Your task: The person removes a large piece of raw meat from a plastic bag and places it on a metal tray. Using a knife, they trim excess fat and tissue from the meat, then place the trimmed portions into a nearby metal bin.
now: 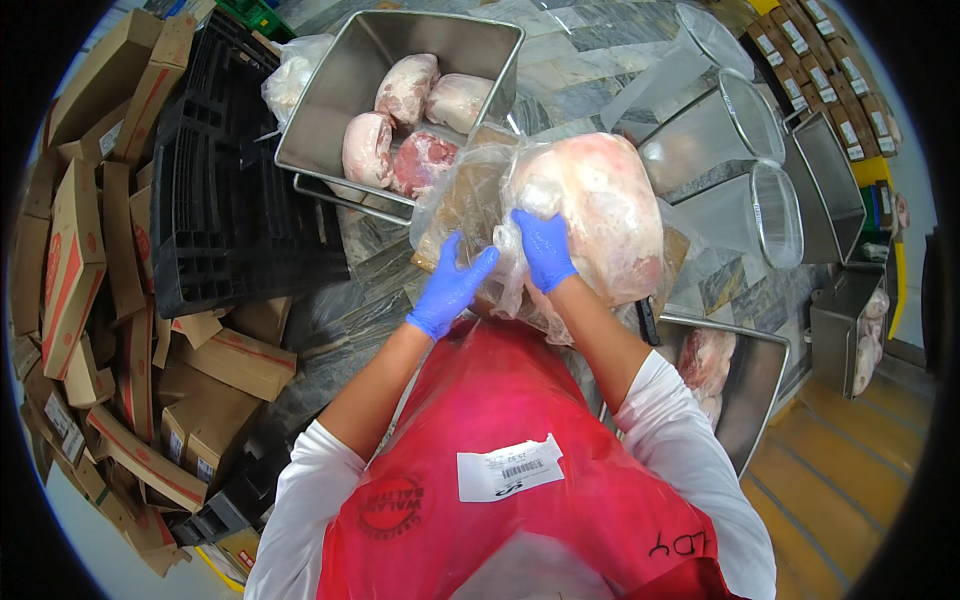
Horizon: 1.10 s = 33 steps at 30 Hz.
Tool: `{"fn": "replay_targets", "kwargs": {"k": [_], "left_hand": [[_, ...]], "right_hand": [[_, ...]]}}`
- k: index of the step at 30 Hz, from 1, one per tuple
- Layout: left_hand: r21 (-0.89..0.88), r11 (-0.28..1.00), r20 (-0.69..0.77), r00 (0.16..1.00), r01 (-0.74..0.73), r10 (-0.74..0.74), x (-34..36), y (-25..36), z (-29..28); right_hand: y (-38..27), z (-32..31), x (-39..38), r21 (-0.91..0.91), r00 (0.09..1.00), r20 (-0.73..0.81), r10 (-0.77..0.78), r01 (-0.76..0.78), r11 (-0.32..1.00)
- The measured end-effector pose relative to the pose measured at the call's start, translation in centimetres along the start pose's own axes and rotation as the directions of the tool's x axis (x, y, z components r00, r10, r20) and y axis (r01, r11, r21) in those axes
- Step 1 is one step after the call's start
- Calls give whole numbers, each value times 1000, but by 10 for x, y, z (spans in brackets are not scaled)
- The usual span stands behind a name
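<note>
A large pale cut of meat (603, 210) lies in clear plastic (510, 288) on a brown cardboard surface (462, 197) in front of me. My right hand (543, 250), in a blue glove, grips the bunched plastic against the meat's left side. My left hand (450, 285), also gloved, has its thumb and fingers apart beside the loose plastic, left of the meat. Under the meat's right edge a black handle (646, 322) shows, partly hidden.
A steel bin (308, 135) of meat pieces stands behind; cardboard boxes (80, 280) and a black pallet (210, 200) are on the left. At right are lined containers (775, 215), a low steel bin (750, 395) holding meat, another bin (835, 335) and stacked boxes (815, 70).
</note>
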<state>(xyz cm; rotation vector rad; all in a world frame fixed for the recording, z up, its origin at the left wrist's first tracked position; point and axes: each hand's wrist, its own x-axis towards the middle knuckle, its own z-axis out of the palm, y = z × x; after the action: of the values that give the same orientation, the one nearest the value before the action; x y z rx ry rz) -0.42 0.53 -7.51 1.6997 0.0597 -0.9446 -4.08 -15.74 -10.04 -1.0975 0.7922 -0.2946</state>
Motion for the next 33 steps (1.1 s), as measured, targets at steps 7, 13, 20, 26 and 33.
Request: {"fn": "replay_targets", "kwargs": {"k": [7,13,20,26,33], "left_hand": [[-400,908,292,957,123,-1,61,10,18],[-449,823,405,900,347,-159,96,11,23],[72,975,454,864,209,-219,137,-43,-23],[-319,900,441,887,299,-138,145,-44,0],[-241,824,587,753,513,-298,147,-54,24]], "right_hand": [[28,16,-10,-467,959,251,-135,242,851],[9,-15,-51,-674,866,331,-375,495,548],[-38,-163,-48,-965,752,-5,-659,170,201],[-19,-211,-14,-480,939,-260,-226,77,874],[-9,-229,-1,-376,957,-275,-91,-20,926]]}}
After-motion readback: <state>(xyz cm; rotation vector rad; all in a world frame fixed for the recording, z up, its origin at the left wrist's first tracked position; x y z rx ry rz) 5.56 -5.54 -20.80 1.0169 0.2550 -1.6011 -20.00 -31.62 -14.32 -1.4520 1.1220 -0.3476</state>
